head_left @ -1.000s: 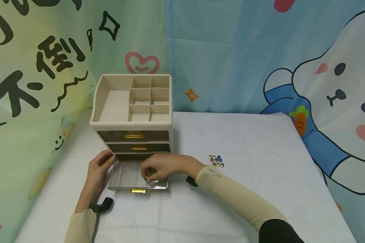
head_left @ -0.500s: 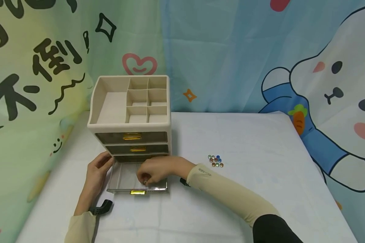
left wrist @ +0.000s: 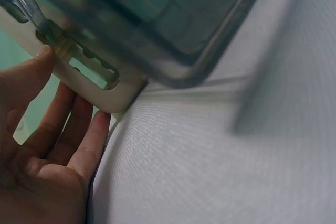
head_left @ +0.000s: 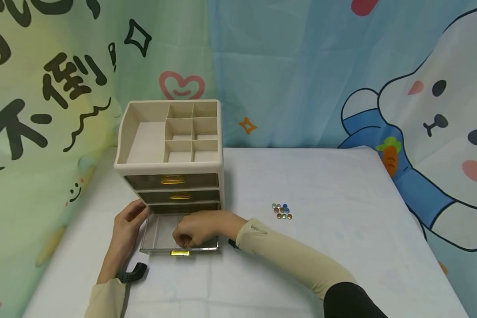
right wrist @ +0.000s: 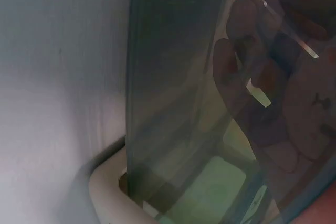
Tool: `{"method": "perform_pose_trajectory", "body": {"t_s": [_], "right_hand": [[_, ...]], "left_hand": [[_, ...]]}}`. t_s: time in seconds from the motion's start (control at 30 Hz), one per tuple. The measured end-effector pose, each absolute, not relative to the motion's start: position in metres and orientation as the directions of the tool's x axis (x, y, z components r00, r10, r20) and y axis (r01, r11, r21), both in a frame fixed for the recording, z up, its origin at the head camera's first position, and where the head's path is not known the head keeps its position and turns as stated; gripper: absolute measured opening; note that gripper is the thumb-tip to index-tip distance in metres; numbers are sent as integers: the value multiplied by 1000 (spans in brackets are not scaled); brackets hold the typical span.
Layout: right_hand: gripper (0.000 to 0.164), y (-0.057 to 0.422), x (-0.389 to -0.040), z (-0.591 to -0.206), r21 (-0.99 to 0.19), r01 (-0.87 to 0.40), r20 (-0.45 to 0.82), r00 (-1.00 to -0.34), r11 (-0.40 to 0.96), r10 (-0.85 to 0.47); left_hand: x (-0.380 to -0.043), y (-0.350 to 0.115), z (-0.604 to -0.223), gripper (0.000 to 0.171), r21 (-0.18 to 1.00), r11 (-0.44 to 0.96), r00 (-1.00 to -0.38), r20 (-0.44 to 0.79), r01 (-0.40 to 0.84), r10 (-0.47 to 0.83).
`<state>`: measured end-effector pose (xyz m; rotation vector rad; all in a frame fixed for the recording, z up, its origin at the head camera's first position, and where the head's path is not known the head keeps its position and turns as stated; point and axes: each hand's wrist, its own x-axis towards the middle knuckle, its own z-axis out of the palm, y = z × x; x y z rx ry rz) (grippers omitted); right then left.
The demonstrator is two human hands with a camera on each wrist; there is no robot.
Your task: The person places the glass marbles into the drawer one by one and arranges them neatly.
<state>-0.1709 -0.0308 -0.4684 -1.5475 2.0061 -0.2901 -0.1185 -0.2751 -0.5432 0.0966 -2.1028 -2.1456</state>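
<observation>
Pinching small shiny bead with right hand in clear plastic drawer, touching cream plastic cabinet with uncurled left hand

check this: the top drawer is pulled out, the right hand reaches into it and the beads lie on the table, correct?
Not the top drawer: the head view shows the bottom drawer pulled out. The right hand reaches into it, and the beads lie on the table.
</observation>
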Motion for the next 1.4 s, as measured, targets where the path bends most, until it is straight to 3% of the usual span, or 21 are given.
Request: {"method": "perform_pose_trajectory", "body": {"t_s": [0.73,1.4], "right_hand": [[17,-33,-167,-470,-498,-812,-299,-170,306,-939],[12,-1,-159,-425,-565,-791,-88,-224,234,-971]], "left_hand": [[-117,-277,-546,35,1000,9,-991,27,26,-131],[-119,-278,-545,35,999,8,-990,40,39,-132]]}}
